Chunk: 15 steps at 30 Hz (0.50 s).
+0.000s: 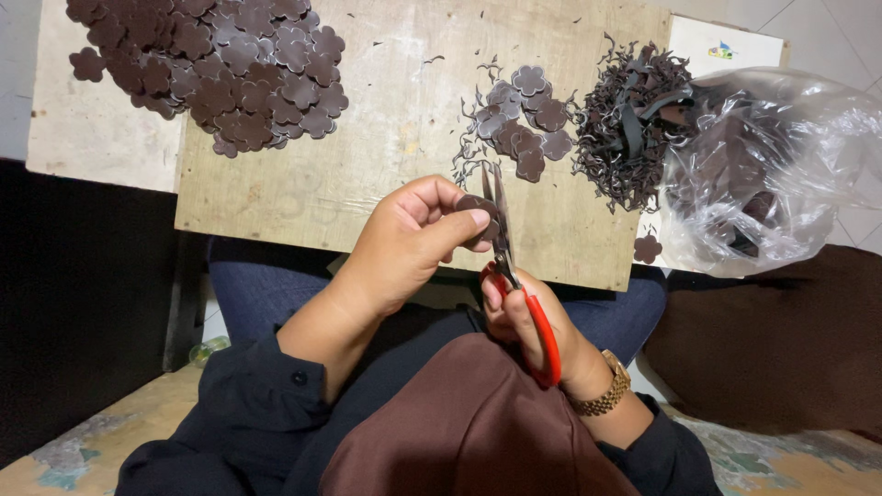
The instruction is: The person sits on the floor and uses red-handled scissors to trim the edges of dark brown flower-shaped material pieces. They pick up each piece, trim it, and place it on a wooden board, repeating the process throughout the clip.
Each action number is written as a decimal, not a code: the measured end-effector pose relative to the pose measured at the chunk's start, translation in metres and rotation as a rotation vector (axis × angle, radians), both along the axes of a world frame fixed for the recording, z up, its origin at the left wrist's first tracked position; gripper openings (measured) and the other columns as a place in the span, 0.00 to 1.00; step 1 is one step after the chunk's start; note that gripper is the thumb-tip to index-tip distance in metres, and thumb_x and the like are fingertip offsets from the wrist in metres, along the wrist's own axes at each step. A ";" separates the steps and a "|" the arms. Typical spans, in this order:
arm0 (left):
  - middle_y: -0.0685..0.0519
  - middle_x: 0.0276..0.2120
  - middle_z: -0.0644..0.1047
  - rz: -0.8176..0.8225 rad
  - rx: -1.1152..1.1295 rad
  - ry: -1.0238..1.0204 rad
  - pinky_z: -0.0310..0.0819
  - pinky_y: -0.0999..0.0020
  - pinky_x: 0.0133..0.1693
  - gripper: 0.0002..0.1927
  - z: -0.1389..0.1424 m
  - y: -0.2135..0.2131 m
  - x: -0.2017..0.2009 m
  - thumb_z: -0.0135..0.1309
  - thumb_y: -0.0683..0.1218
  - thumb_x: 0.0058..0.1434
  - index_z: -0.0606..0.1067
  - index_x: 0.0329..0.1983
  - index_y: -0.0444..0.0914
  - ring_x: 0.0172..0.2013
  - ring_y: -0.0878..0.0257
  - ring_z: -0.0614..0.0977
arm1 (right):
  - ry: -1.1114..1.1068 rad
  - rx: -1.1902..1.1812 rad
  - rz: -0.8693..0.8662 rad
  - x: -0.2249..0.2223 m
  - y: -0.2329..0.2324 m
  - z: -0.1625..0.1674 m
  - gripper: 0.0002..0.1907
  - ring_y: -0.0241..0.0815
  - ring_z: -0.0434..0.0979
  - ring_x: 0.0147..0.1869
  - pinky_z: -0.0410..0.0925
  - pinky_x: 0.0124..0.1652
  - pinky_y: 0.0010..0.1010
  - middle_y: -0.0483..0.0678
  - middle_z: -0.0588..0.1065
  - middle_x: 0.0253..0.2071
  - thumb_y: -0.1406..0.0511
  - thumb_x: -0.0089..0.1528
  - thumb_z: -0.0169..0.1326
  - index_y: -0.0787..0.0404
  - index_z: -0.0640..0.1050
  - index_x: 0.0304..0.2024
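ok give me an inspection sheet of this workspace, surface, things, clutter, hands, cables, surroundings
surface: bare wooden board, scuffed, resting over the lap
job's things: brown flower-shaped piece pinched in the left hand; red-handled scissors in the right hand, blades at the piece
clutter: big pile of flower pieces far left, small pile at centre, heap of dark trimmings, clear plastic bag on the right
hands: both closed on what they hold; gold watch on the right wrist
cables: nothing seen
surroundings: tiled floor, brown cloth
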State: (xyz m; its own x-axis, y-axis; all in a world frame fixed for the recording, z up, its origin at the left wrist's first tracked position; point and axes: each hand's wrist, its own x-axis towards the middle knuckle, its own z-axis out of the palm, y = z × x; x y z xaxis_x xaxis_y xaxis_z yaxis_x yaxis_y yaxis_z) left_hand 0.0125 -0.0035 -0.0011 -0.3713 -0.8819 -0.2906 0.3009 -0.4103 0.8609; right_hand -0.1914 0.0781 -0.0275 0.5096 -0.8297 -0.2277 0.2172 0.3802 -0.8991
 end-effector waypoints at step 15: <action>0.55 0.36 0.81 0.035 0.024 0.014 0.78 0.74 0.38 0.05 -0.001 -0.002 0.004 0.56 0.40 0.64 0.75 0.41 0.34 0.38 0.70 0.83 | -0.037 0.054 -0.026 0.000 0.002 -0.005 0.29 0.30 0.59 0.37 0.58 0.37 0.21 0.40 0.63 0.35 0.42 0.69 0.46 0.61 0.67 0.48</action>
